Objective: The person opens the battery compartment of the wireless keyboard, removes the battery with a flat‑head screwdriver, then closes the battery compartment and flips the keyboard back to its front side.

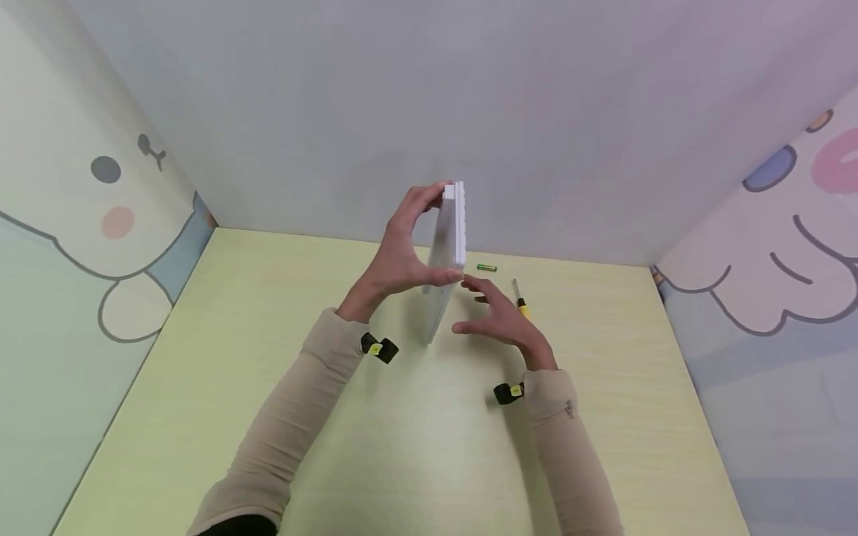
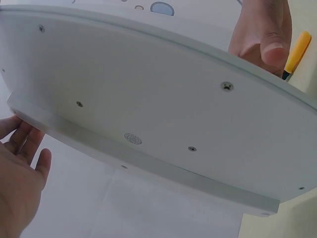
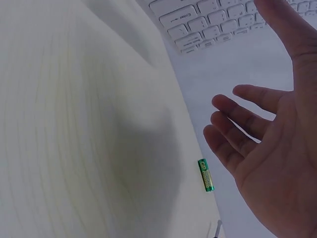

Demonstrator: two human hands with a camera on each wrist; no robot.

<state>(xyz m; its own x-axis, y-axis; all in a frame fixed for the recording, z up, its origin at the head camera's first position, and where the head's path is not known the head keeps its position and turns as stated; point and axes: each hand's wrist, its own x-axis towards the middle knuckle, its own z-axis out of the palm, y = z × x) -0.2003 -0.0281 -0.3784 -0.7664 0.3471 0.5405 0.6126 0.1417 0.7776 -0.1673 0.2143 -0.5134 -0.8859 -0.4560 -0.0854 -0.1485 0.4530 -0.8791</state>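
A white keyboard is held up on edge, its keys facing right and its screwed underside facing left. My left hand grips it, with the thumb on the near side and the fingers at the far end. In the left wrist view, several small screws show on the keyboard's underside, and the fingers of the left hand reach its raised ridge. On the key side, my right hand has its fingers spread and holds nothing. The right wrist view shows the keys beyond the right thumb.
A green battery lies near the back edge of the pale wooden table. Beside the right hand lies a screwdriver with a yellow and black handle. A pale wall rises behind the table, with cartoon-printed panels on both sides.
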